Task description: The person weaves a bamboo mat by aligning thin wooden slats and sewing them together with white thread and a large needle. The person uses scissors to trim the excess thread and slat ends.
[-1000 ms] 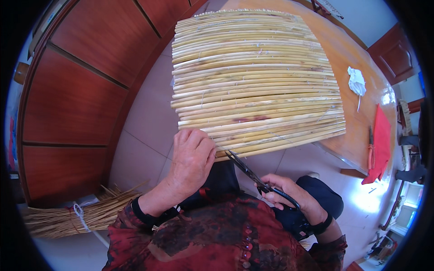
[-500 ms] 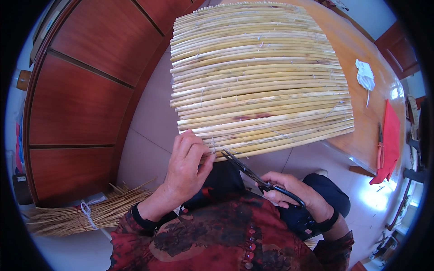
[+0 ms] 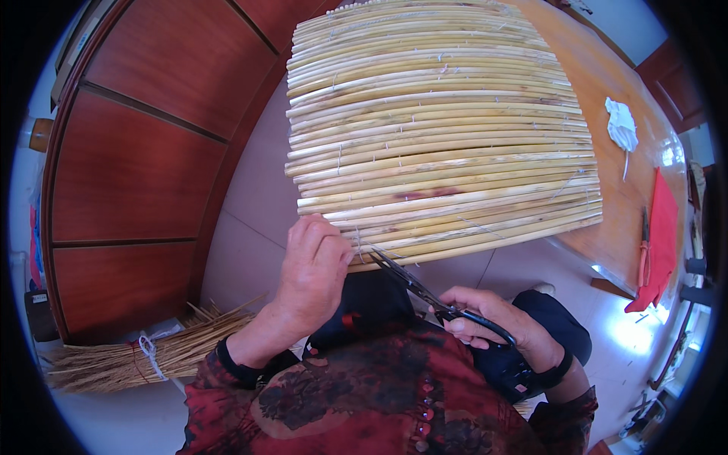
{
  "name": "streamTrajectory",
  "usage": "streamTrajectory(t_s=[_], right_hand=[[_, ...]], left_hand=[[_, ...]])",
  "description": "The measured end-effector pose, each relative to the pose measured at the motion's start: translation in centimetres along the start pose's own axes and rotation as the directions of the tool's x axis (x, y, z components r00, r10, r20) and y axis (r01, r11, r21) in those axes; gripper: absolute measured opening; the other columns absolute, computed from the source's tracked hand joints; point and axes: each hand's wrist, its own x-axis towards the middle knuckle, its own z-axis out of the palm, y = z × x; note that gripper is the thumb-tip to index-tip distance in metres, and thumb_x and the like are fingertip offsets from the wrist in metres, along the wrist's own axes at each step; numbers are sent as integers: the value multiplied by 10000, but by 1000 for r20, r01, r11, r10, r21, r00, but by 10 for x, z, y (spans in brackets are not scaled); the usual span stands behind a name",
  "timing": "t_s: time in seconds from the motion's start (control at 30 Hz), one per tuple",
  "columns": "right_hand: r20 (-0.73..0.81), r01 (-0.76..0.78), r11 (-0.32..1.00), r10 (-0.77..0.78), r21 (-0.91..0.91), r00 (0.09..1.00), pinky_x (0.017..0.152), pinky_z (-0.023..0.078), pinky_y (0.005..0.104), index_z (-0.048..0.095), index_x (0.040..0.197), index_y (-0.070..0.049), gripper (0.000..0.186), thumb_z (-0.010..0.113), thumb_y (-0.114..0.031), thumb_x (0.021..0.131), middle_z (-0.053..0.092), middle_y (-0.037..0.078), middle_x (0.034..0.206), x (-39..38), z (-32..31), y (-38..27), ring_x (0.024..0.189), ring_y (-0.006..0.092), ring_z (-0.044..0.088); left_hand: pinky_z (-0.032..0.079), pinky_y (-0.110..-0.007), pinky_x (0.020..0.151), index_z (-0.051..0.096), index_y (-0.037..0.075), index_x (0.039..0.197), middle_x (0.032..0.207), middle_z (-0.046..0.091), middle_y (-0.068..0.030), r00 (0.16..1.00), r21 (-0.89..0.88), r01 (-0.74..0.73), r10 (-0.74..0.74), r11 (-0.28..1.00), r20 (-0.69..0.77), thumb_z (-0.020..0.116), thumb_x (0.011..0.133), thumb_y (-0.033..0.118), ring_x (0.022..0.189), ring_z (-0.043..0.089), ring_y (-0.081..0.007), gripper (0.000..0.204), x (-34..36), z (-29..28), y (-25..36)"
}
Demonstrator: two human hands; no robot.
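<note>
The mat [image 3: 440,144] spreads beyond both hands, its right part over the table [image 3: 633,197], its near edge above the lap. The left hand [image 3: 312,265] bends its fingers onto the mat's near left corner; whether they pinch stalk or thread [image 3: 360,244], I cannot tell. The right hand [image 3: 489,318] grips the scissors [image 3: 425,292] below the mat, their tips at its near edge, just beside the left fingertips.

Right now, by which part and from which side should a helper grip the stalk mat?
The mat is probably best gripped at its right edge, from the right: stalk ends line up there, away from the left hand and the scissors.
</note>
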Motion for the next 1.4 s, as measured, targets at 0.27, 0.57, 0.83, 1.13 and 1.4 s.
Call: streamTrajectory(t_s=[0.27,0.57,0.83,1.13,1.4], right_hand=[[43,27,997,-30,73,999,425,322,164,479,1137,-16,352,538,-263,892,471,11,746,-1,2,-10,542,35,417],[107,11,987,-29,159,994,412,319,160,477,1109,17,355,483,-281,916,475,24,780,4,1,-22,547,42,420],[66,7,982,-19,187,998,388,320,165,477,1096,34,429,492,-342,891,465,23,767,-10,-2,-23,529,41,412],[11,-98,986,97,135,995,397,304,156,492,1072,21,395,489,-333,898,470,14,772,-14,6,-54,545,36,402],[-11,-137,990,137,25,990,417,283,143,520,1048,8,339,493,-301,910,473,-12,752,-8,5,-76,557,12,393]], left_hand=[[415,-441,902,524,26,806,850,498,-109,1000,-69,3,-3,998,5,663,644,-59,834,504,-306,230,-6,-3,1],[418,-450,909,545,38,809,863,509,-96,995,-110,-25,14,994,-101,711,600,-45,856,517,-286,280,-15,9,-8],[428,-464,895,546,39,802,865,513,-86,991,-187,-52,28,981,-130,719,596,-46,859,525,-274,282,-22,10,-18],[421,-464,892,565,29,832,866,511,-85,984,-229,-75,35,970,-174,704,626,-39,868,526,-268,258,-23,13,-19],[421,-455,898,589,26,844,868,515,-80,977,-254,-125,74,959,-200,684,651,-42,859,532,-256,226,-27,15,-25]])
